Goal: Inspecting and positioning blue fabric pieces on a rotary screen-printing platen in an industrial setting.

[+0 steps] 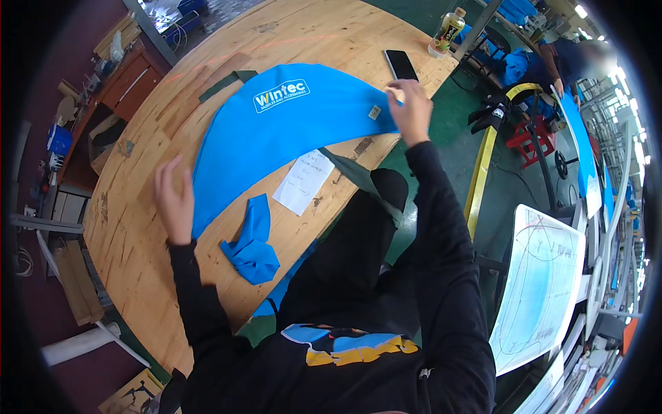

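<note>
A curved blue fabric piece (255, 145) with a printed logo and a small pale tag lies across the wooden table. My left hand (174, 200) is at its left end, fingers loosely bent and apart, holding nothing visible. At the right end, my right hand (414, 110) has its fingers curled together, hiding whatever they hold. Dark green strips (348, 169) show beside and under the blue piece. Below it are a white paper slip (302, 183) with writing and a crumpled blue fabric scrap (249, 252).
A black phone (401, 65) and drink bottle (448, 31) sit on the table's far right. Beyond it are a co-worker (565, 62) with blue fabric, a red stool (527, 141), a yellow bar (483, 183) and a white board (534, 290). Wooden drawers (131, 86) stand left.
</note>
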Tool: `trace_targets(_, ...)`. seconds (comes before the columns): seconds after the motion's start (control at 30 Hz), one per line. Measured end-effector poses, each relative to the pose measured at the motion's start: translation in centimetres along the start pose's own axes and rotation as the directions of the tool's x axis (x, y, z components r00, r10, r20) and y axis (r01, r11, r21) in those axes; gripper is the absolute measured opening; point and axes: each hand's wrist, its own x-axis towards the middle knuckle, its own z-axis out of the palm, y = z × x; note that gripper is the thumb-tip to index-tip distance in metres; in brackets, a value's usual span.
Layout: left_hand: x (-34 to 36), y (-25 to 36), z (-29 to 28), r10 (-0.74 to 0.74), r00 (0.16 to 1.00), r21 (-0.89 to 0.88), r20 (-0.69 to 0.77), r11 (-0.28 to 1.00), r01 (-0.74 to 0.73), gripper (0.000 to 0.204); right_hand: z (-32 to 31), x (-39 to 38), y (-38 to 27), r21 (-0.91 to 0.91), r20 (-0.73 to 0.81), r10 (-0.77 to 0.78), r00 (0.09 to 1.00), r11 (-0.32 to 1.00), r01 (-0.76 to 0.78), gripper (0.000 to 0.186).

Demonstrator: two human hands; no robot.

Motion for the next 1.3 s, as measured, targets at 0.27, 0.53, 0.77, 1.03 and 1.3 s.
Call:
trace_targets(0.27, 9.2, -4.3, 14.3, 0.064, 0.997, -0.053, -0.050, 0.996, -0.066, 0.023, 13.8, 4.0, -12.0, 0.221, 0.209, -0.050, 0.977, 0.975, 0.002, 0.016)
trace_targets(0.53, 9.9, -2.8, 16.8, -0.064, 0.998, -0.135, -0.015, 0.989, 0.061, 0.020, 18.7, 5.5, -11.7, 0.204, 0.227, 0.002, 0.974, 0.978, -0.050, 0.025)
trace_targets(0.77, 9.9, -3.5, 16.3, -0.022, 0.999, -0.175, -0.032, 0.984, 0.016, 0.015, 18.0, 5.3, -12.6, 0.298, 0.087, -0.110, 0.990, 0.951, 0.079, 0.014)
trace_targets(1.03, 10.3, -2.6, 15.8, 0.003, 1.000, -0.177, 0.021, 0.984, 0.001, 0.016, 17.5, 5.0, -12.1, 0.310, 0.317, -0.144, 0.937, 0.950, 0.042, 0.022)
trace_targets(1.3, 10.3, -0.4, 15.0, 0.254, 0.957, -0.300, 0.142, 0.932, -0.202, 0.028, 17.1, 4.9, -12.2, 0.304, 0.079, -0.249, 0.965, 0.928, 0.215, 0.033)
